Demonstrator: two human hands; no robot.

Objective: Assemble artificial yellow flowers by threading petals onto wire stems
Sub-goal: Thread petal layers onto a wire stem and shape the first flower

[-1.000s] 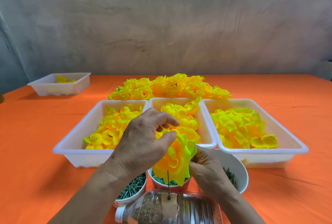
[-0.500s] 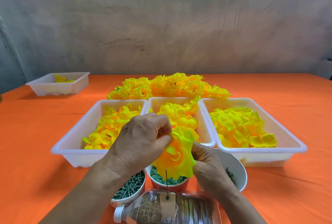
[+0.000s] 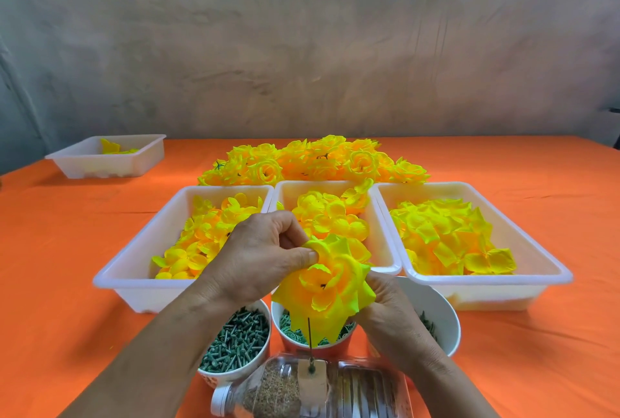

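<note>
While the left hand [image 3: 261, 256] pinches an upper petal edge between thumb and forefinger, the right hand [image 3: 392, 310] grips the layered yellow fabric flower [image 3: 330, 286] from its right side and underside. Its fingertips are hidden behind the petals. The yellow fabric flower sits on a thin dark wire stem [image 3: 309, 338]. This wire stem rises upright from the clear plastic bottle [image 3: 362, 387], which lies on its side at the near edge of the table, between the forearms.

We judge the petals to be very light, soft and easily creased. The wire looks slender and liable to bend sideways. We advise taking hold close to the centre hole, supporting the underside, and pressing straight down along the wire, never tugging the outer petal tips.

Just beyond the bottle stand three containers:
- a white bowl of green plastic stem pieces [image 3: 238, 340];
- an orange cup of green discs [image 3: 295, 337], directly below the flower;
- a second white bowl [image 3: 439, 310], partly behind the right hand.

Farther in, three white plastic trays of loose yellow petals lie side by side: left tray [image 3: 114, 280], middle tray [image 3: 382, 249] and right tray [image 3: 557, 270]. Behind them lies a pile of finished yellow flowers [image 3: 312, 162]. A smaller white tray [image 3: 87, 166] sits near the far left corner of the orange tablecloth [image 3: 50, 283].
</note>
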